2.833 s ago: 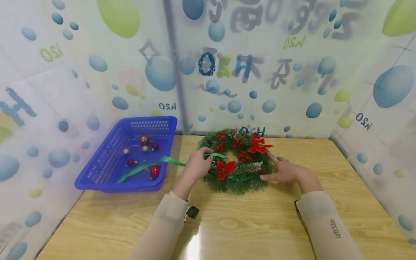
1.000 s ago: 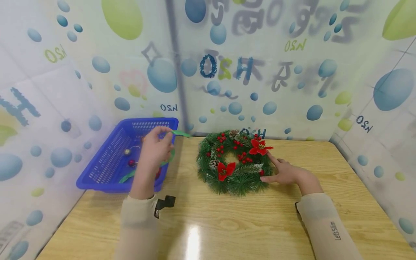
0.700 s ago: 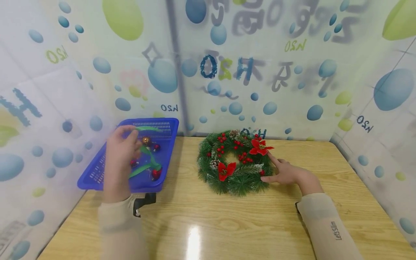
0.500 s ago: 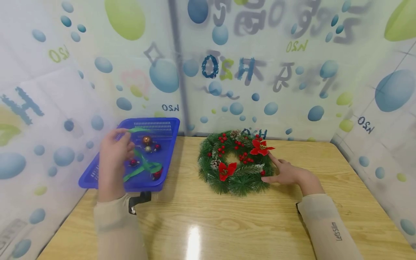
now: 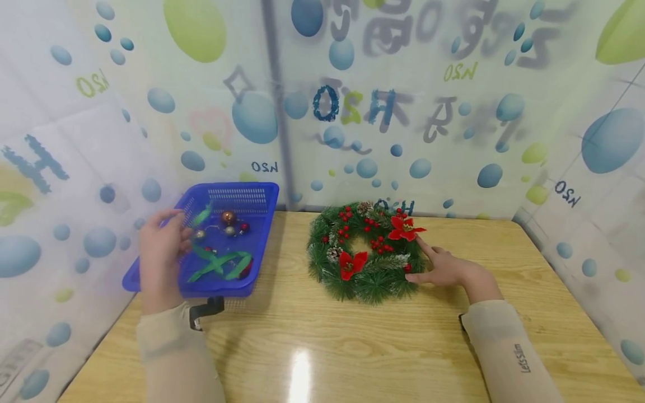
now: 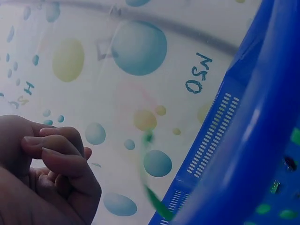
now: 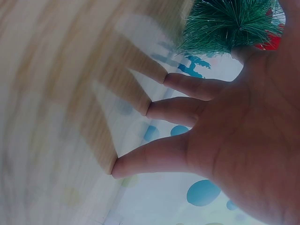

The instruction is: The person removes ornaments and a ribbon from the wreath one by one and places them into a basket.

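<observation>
My left hand (image 5: 163, 240) hovers over the left part of the blue basket (image 5: 237, 289), its fingers loosely curled around nothing. A green ribbon (image 5: 216, 263) lies crossed over itself in the basket, and its upper end is in the air by the back left wall. In the left wrist view, that ribbon end (image 6: 154, 201) is blurred and apart from the fingers. My right hand (image 5: 443, 267) rests with spread, straight fingers at the right side of the green wreath (image 5: 373, 285). The wreath lies flat and bears red poinsettias (image 5: 351, 265), red berries and pinecones.
Several small baubles lie in the basket, among them a copper one (image 5: 228, 217); a red one (image 5: 246, 268) is partly under the ribbon. The wooden table (image 5: 363, 347) ends at a patterned curtain (image 5: 342, 140) behind. Similar curtain hangs at both sides.
My left hand has carried the green ribbon from the wreath leftward to the basket and let go of it. The ribbon has dropped into the basket. My right hand has stayed at the wreath.
</observation>
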Demonstrator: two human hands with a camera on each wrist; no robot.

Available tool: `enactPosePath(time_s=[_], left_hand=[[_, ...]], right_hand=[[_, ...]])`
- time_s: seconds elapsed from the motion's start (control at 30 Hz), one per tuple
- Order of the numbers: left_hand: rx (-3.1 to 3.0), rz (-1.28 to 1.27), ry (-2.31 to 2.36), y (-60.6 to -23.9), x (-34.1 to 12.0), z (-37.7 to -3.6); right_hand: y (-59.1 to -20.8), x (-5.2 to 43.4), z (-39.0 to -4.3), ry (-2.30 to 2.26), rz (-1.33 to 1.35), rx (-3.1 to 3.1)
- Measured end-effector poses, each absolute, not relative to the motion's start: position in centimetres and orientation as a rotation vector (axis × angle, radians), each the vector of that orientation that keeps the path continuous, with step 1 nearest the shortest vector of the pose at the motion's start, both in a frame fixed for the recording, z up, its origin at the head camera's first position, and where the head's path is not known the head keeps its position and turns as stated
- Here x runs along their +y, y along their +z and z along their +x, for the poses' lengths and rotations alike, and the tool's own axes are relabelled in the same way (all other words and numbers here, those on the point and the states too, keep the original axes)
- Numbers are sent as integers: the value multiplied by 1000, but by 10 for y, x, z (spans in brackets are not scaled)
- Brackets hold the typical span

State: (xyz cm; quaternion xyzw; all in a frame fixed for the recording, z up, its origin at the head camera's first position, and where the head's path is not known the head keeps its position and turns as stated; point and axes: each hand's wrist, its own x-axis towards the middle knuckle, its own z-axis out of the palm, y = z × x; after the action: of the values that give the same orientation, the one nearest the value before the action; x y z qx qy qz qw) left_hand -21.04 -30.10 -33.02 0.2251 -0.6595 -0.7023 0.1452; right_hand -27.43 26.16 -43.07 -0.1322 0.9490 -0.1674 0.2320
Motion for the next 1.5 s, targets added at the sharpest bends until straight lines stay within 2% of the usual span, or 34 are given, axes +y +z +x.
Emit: enactPosePath(time_s=[0.3,0.93,1.23,1.5], left_hand=[[-2032,670,-1916,-333,-295,-216],[-2289,475,-1707,-330,-263,-226],[-2479,155,-1696,-321,-205,-230],[-2679,-160,-1666,-338,-154,-246]], right_hand=[[-434,263,-274,-474,-359,2603],[-436,261,-269,-526,-333,2594],[-433,263,-268,-489,-332,2610],[-427,260,-275,-522,-345,2595]])
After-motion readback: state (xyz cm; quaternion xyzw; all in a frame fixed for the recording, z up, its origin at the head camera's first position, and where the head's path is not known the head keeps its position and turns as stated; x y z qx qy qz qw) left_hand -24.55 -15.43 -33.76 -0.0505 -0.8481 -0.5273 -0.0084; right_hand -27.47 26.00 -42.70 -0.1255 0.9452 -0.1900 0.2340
